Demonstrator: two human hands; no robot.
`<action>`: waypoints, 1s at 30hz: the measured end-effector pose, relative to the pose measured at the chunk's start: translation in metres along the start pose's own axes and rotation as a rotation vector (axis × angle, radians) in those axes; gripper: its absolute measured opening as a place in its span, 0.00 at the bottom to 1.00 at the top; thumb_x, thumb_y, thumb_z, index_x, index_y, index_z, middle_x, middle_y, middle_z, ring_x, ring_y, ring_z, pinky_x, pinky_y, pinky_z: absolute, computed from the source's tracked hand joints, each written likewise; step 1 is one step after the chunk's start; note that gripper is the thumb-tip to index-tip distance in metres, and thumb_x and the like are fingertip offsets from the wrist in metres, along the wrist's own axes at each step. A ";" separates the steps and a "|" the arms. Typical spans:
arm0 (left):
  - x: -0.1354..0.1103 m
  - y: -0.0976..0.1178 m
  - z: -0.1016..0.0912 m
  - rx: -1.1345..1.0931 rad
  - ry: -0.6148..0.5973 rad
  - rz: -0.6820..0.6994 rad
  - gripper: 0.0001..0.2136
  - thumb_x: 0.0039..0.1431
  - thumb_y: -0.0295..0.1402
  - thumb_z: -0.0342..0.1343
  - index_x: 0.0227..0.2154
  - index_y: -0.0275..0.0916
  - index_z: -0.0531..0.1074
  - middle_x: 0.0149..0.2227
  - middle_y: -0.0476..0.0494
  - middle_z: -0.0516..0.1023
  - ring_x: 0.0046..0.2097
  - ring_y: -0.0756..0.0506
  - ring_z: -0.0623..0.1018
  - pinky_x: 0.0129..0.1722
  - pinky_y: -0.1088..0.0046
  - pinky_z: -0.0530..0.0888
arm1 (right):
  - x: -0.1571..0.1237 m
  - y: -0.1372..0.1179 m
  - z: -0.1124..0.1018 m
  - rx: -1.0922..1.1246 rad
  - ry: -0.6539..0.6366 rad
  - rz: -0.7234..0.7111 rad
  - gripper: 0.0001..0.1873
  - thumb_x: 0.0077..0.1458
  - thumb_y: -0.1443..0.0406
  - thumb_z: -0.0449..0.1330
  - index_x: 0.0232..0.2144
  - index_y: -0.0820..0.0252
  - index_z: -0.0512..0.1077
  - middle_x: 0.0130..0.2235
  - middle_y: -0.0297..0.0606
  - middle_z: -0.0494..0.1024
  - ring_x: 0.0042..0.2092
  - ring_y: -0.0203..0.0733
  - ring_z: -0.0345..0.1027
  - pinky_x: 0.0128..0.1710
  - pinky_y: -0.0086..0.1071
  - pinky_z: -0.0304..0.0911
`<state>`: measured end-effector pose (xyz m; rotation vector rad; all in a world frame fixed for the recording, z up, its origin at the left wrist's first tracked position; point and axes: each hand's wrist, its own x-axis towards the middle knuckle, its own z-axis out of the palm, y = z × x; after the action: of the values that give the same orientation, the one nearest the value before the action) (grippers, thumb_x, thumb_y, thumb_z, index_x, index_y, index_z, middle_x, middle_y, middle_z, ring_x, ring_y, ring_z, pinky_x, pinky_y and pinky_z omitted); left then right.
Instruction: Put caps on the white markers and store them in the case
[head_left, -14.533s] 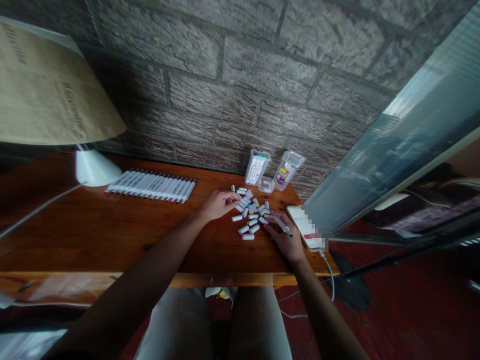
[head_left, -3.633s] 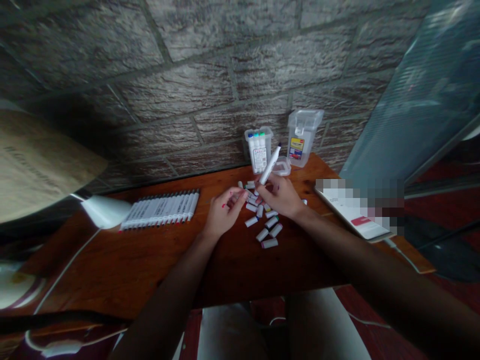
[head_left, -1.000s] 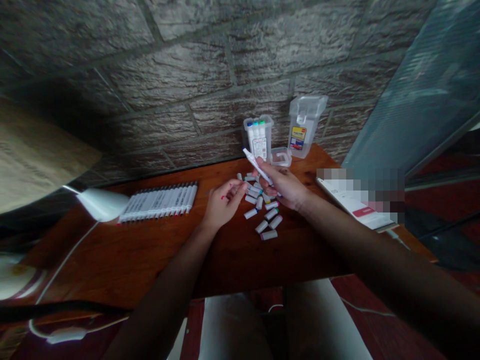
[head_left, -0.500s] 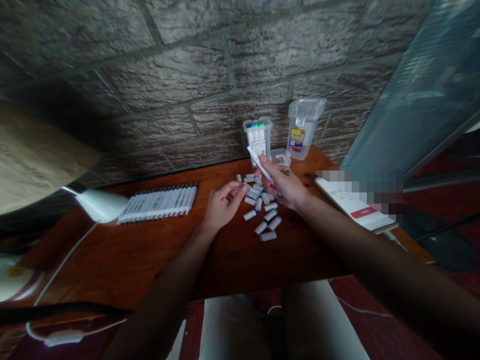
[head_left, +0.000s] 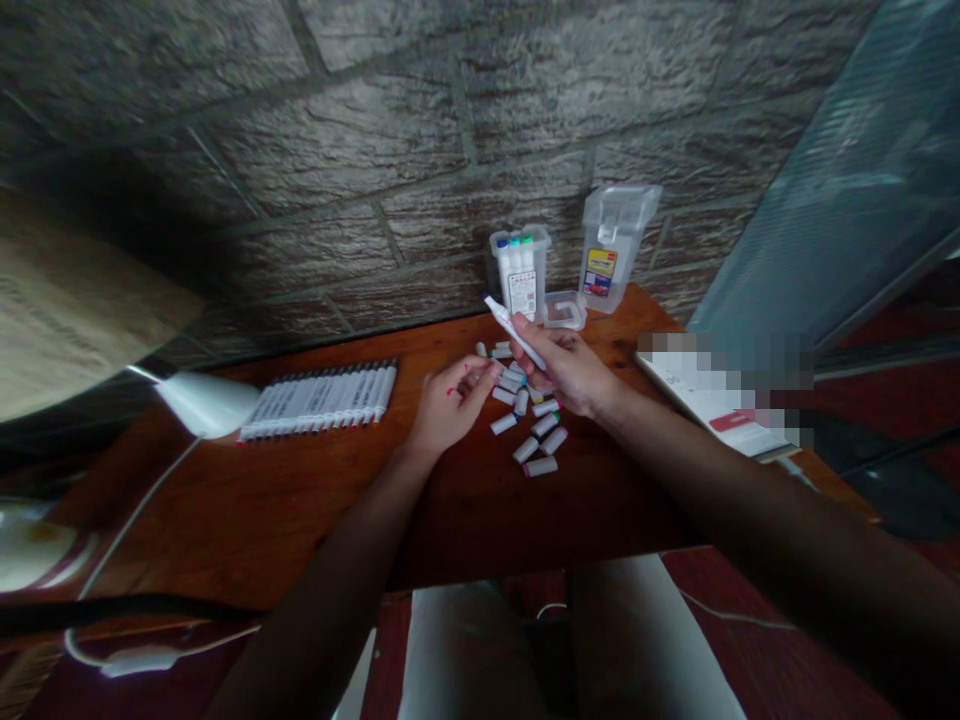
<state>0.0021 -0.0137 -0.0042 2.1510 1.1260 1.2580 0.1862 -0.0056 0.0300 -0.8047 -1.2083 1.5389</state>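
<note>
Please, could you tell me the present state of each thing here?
Right hand, closed on a marker
Marker, tilted, dark end uppermost
Left hand, fingers curled; whether it holds something is unclear
Loose caps, lying scattered
Marker row, lying side by side
Case with markers, standing, open on top
Yellow-labelled case, standing
Phone, screen lit

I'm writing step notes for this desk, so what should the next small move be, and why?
Probably reach with the left hand into the loose caps for one matching the marker in use: the right hand grips that marker, its dark tip looks uncapped, and the caps lie beside the left hand. Whether that hand already pinches one is unclear.
</note>
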 end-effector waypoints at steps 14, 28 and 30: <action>0.000 0.001 -0.001 0.009 0.018 -0.037 0.13 0.65 0.43 0.55 0.36 0.38 0.75 0.26 0.48 0.78 0.26 0.52 0.75 0.27 0.78 0.71 | -0.004 -0.007 0.000 0.005 -0.013 0.018 0.31 0.50 0.38 0.63 0.21 0.60 0.66 0.17 0.26 0.61 0.17 0.25 0.47 0.14 0.24 0.37; 0.000 -0.001 0.000 -0.010 0.025 -0.045 0.13 0.65 0.44 0.56 0.36 0.38 0.76 0.28 0.47 0.80 0.27 0.51 0.76 0.28 0.78 0.72 | 0.002 -0.004 -0.005 0.030 0.116 -0.047 0.28 0.52 0.41 0.63 0.23 0.59 0.68 0.18 0.26 0.60 0.18 0.27 0.43 0.15 0.27 0.38; 0.000 -0.001 0.000 -0.019 0.030 -0.045 0.13 0.65 0.43 0.56 0.37 0.38 0.76 0.29 0.46 0.80 0.28 0.51 0.76 0.29 0.77 0.72 | 0.001 -0.004 -0.005 0.010 0.091 -0.055 0.27 0.54 0.41 0.62 0.25 0.59 0.70 0.18 0.27 0.60 0.18 0.27 0.43 0.16 0.28 0.38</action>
<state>0.0018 -0.0132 -0.0053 2.0879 1.1635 1.2794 0.1920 -0.0026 0.0327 -0.8195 -1.1467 1.4471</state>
